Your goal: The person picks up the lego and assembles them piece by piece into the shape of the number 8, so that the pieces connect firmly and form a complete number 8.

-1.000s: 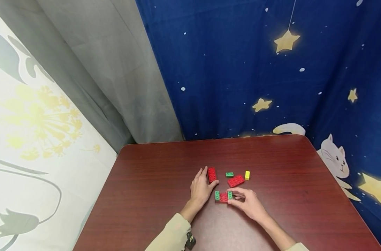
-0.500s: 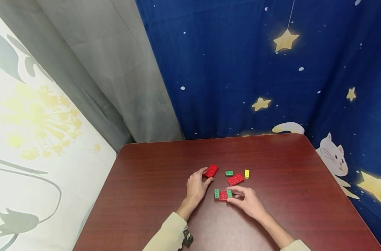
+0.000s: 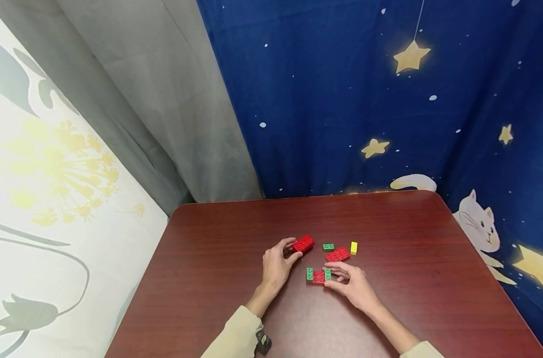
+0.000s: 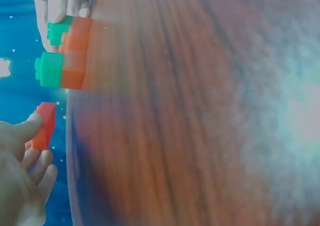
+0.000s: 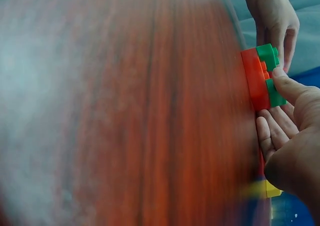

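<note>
My left hand [image 3: 274,268] pinches a red building brick [image 3: 303,243] between thumb and fingers; the brick lies slanted at the left of the group. In the left wrist view, the thumb presses one face of that red brick [image 4: 48,123]. Closer to me, a red brick [image 3: 318,277] carries a green two-stud brick on each end, with bare red studs between. Its right-end green brick [image 3: 327,274] is pinched by my right hand [image 3: 357,289]. The right wrist view shows the thumb on this joined piece [image 5: 255,80], whose red base rests on the table.
Beyond the joined piece lie another red brick [image 3: 338,254], a small green brick [image 3: 328,247] and a small yellow brick [image 3: 353,248]. All sit on the dark wooden table [image 3: 226,238], with curtains behind its far edge.
The left hand has shifted left and turned the red brick from nearly lengthwise to a slant, moving it slightly farther off. My right hand and the joined piece stay almost in place.
</note>
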`<state>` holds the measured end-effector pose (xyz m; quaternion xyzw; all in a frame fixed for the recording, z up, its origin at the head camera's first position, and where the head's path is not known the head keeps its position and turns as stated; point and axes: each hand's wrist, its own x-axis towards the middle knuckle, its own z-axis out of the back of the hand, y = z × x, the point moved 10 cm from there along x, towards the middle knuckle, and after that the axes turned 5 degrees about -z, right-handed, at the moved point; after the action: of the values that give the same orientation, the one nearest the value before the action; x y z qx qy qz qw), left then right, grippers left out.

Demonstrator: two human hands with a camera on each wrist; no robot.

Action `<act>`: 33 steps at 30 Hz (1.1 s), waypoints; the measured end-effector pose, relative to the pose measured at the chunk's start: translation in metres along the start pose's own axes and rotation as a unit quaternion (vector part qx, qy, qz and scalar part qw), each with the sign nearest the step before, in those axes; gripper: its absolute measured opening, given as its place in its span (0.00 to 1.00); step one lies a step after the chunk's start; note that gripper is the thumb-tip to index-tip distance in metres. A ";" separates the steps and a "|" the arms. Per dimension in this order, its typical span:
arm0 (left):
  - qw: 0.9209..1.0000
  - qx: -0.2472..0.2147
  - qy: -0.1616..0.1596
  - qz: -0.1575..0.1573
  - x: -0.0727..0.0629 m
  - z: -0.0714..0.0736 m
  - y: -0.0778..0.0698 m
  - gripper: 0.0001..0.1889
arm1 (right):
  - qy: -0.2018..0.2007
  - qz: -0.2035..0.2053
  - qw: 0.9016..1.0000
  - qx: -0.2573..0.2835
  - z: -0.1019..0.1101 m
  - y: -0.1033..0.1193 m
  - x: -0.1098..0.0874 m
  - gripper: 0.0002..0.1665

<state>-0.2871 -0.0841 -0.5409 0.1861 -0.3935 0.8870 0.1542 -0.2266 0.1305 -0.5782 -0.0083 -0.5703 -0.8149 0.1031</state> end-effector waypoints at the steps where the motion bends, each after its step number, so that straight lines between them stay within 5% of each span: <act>1: 1.000 -0.009 0.001 -0.003 0.000 0.002 -0.002 0.24 | -0.003 0.002 1.000 0.003 0.000 0.001 0.000 0.27; 15: 0.990 -0.074 0.063 -0.103 -0.016 0.009 -0.033 0.25 | -0.018 0.034 0.999 0.031 0.000 0.004 0.003 0.27; 28: 0.980 -0.109 0.096 -0.134 -0.029 0.004 -0.042 0.26 | -0.025 0.010 0.999 0.040 0.000 -0.003 0.006 0.29; 33: 0.978 -0.120 0.121 -0.120 -0.032 -0.001 -0.040 0.26 | -0.028 0.002 0.999 0.030 0.001 -0.005 0.007 0.29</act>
<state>-0.2422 -0.0612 -0.5301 0.1038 -0.4504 0.8243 0.3269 -0.2346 0.1317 -0.5818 -0.0292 -0.5970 -0.7968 0.0891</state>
